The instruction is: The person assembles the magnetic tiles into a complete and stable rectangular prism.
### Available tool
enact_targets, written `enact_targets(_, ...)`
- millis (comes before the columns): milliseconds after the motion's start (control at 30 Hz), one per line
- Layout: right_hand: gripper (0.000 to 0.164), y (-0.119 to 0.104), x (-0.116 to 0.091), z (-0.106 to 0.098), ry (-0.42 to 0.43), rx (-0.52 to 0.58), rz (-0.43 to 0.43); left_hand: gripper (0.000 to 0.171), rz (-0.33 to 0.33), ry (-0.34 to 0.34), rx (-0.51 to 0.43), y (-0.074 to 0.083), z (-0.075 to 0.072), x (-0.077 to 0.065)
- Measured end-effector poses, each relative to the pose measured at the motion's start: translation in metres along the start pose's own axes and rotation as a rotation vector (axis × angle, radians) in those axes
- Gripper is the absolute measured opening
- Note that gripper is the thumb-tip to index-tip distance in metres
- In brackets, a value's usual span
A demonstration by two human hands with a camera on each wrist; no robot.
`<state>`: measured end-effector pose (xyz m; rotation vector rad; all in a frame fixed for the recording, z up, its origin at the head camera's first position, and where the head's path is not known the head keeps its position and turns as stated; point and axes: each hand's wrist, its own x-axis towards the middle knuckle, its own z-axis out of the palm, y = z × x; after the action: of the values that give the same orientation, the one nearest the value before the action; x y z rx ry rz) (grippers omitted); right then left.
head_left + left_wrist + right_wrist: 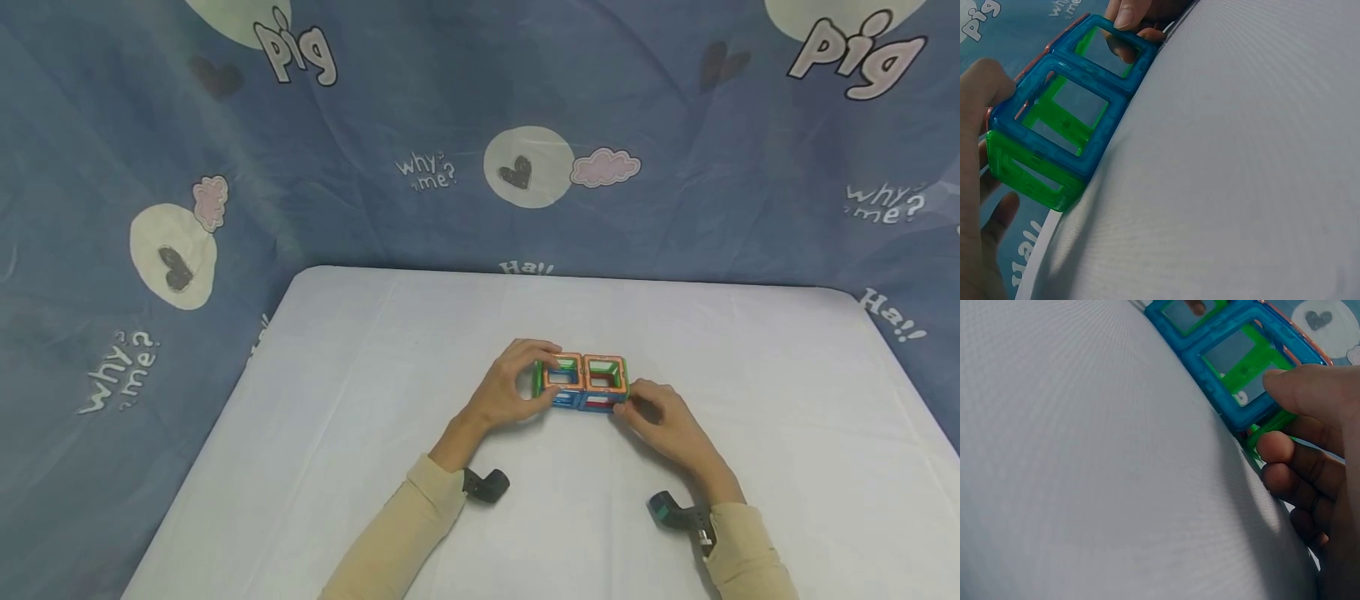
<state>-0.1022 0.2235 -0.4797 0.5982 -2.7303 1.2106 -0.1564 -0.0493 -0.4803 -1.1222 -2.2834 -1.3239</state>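
Observation:
A small two-cell box of magnetic tiles (583, 372) sits on the white table. Its top tiles are orange, the front ones blue (1089, 69) and the end ones green (1007, 153); a red tile shows through the right cell. My left hand (510, 385) grips the box's left end, thumb at the front and fingers reaching over to the top and back. At the right end, my right hand (667, 421) pinches the near corner, its thumb (1300, 387) against the blue front tile and its other fingers curled beside the green end. The back of the box is mostly hidden.
White cloth covers the table (360, 350) around the box. Behind and to the sides hangs a blue printed curtain (420, 225). Dark wrist cameras (487, 486) jut inward from both sleeves, low above the tabletop.

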Motion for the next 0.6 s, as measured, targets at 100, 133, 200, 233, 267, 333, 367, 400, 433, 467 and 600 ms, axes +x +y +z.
enact_targets(100,0.008,0.0001,-0.0001,0.0003,-0.001,0.002,0.006,0.028,-0.011,-0.005,-0.012,0.0002,-0.0002,-0.0006)
enact_targets(133,0.009,0.0003,0.0002,0.0003,0.0,0.001,0.008,0.028,-0.016,-0.007,-0.015,-0.0005,-0.0003,-0.0006)
enact_targets(200,0.008,0.0004,0.0009,0.0003,-0.002,-0.001,0.011,0.028,-0.024,-0.01,-0.025,-0.001,-0.001,-0.0007)
enact_targets(233,0.008,0.0004,0.0013,0.0002,-0.003,-0.002,0.012,0.028,-0.03,-0.009,-0.033,-0.001,-0.0017,-0.0007)
enact_targets(267,0.008,0.0003,0.0017,0.0002,-0.003,-0.001,0.011,0.027,-0.039,-0.005,-0.044,-0.0007,-0.0024,-0.0007)
enact_targets(333,0.008,0.0002,0.0027,-0.0001,-0.01,0.002,0.012,0.028,-0.072,0.014,-0.076,-0.0007,-0.0042,-0.0004)
enact_targets(367,0.008,0.0001,0.0032,-0.0002,-0.014,0.005,0.012,0.028,-0.091,0.028,-0.096,-0.0007,-0.0049,0.0)
enact_targets(400,0.008,0.0001,0.0036,-0.0003,-0.017,0.007,0.014,0.028,-0.112,0.044,-0.116,-0.0009,-0.0055,0.0002)
enact_targets(433,0.008,0.0001,0.0038,-0.0004,-0.018,0.005,0.014,0.028,-0.135,0.058,-0.136,-0.0016,-0.0056,0.0003)
enact_targets(467,0.007,0.0002,0.0036,-0.0004,-0.019,0.002,0.018,0.028,-0.154,0.07,-0.159,-0.0023,-0.0053,0.0003)
enact_targets(600,0.007,0.0014,0.001,-0.0002,-0.018,-0.016,0.036,0.027,-0.215,0.073,-0.198,-0.0052,-0.0033,-0.0001)
